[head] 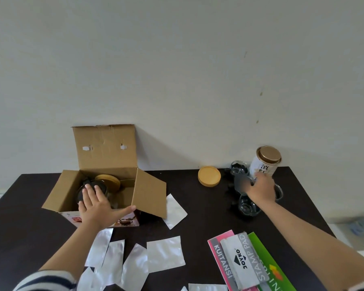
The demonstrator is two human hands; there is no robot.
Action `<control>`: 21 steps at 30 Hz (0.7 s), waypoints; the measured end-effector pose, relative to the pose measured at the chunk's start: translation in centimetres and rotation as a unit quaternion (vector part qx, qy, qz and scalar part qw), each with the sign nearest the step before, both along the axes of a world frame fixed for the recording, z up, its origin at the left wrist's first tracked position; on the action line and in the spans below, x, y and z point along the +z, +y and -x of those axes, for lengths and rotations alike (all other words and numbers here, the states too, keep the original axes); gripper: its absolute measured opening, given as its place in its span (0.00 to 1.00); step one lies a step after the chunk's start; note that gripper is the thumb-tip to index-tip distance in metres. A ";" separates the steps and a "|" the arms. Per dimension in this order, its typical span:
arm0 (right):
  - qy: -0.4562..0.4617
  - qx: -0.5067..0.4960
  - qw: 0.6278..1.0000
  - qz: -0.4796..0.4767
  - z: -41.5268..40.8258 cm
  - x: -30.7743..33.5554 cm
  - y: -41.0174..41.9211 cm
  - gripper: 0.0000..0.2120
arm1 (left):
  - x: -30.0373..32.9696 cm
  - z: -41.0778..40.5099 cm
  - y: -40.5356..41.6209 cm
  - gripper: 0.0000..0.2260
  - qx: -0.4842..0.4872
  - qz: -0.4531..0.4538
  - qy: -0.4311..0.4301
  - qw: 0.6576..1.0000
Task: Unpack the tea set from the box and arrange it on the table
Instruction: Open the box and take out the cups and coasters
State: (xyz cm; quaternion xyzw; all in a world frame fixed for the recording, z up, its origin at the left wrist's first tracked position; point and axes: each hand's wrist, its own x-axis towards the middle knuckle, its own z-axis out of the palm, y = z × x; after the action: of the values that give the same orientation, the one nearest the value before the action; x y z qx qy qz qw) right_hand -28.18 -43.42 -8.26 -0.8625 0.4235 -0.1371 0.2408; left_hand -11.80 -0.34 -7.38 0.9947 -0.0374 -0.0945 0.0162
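Observation:
An open cardboard box (149, 192) stands at the back left of the dark table (208, 215). Inside it lie a glass teapot (114, 201) with a dark top and a round wooden lid (107, 180). My left hand (96, 206) reaches over the box's front edge, fingers spread flat above the teapot, thumb along the rim. My right hand (262, 190) is at the back right, closed around a blurred glass cup (241, 181). Two more glass cups (239, 168) (248, 206) stand around it. A white tea tin (265, 163) with a gold lid stands just behind the hand.
A round wooden lid (209, 176) lies between the box and the cups. Several silver foil pouches (164, 254) are scattered along the front. A grey stamp pad box (244, 261) sits on a pink booklet (221, 255) and a green one (275, 271). A wall stands behind the table.

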 end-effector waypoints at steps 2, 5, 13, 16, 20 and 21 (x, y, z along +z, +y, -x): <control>-0.036 0.051 0.998 -0.024 -1.4 0.7 3.6 0.20 | 0.3 0.2 0.0 0.69 -0.003 0.005 0.002 1.000; -0.074 0.125 0.988 -0.057 -4.2 1.8 10.0 0.15 | 0.9 0.3 0.2 0.70 -0.009 0.025 0.019 0.999; -0.130 0.232 0.948 -0.174 -12.9 5.3 26.8 0.15 | 2.9 -1.4 3.5 0.56 -0.086 0.045 0.025 0.995; -0.090 0.209 0.945 -0.234 -16.2 6.0 31.5 0.13 | 2.7 -2.5 5.8 0.53 -0.142 0.039 -0.006 0.989; -0.017 0.084 0.911 -0.403 -20.0 5.2 35.0 0.24 | 2.3 -4.4 8.1 0.47 -0.225 0.052 -0.042 0.972; -0.007 0.061 0.899 -0.434 -20.6 5.0 35.4 0.29 | 2.0 -4.9 8.6 0.45 -0.248 0.059 -0.051 0.966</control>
State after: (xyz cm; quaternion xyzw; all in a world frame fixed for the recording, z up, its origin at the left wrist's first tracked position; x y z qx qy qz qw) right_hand -7.61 -8.00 -3.26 -0.6955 0.3861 0.0691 0.6021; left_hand -6.92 8.28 -5.34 0.9550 -0.2894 -0.0424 0.0490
